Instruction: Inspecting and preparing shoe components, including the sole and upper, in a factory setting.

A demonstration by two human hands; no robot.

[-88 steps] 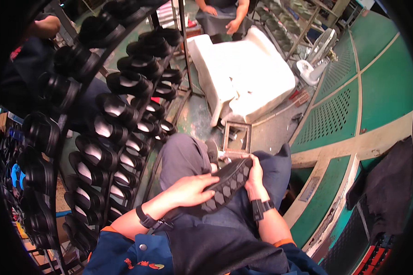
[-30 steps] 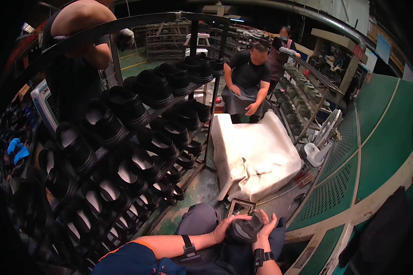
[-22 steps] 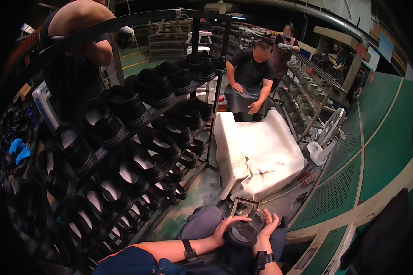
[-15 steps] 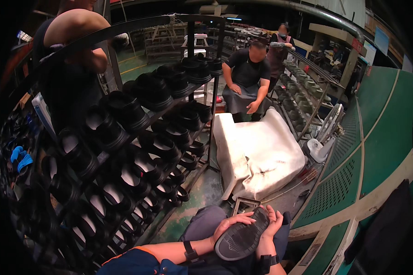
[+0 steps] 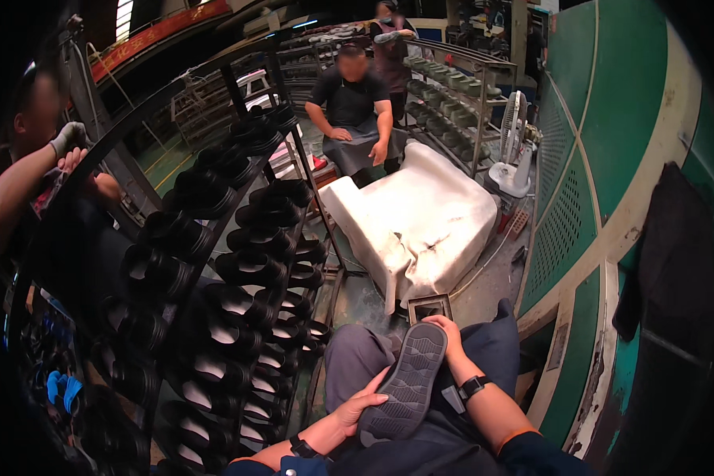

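A black shoe (image 5: 408, 373) is held over my lap, its dark patterned sole facing up and its length slanting up to the right. My left hand (image 5: 360, 406) grips the lower left edge, thumb lying on the sole and the other fingers hidden beneath. At the upper end, my right hand (image 5: 447, 335) is closed round the right edge, with its fingertips partly out of sight. The shoe's upper is turned away from view.
To the left stands a metal rack (image 5: 293, 151) full of black shoes. A block under a pale sheet (image 5: 420, 222) lies ahead, with a seated person (image 5: 353, 103) behind it. Green panels (image 5: 571, 182) line the right, near a white fan (image 5: 512, 151). Another person (image 5: 47, 166) stands beyond the rack.
My view has swung to the right. The shoe has turned more upright, and my left hand has shifted from across the sole to its lower left edge. My right hand remains at the upper end.
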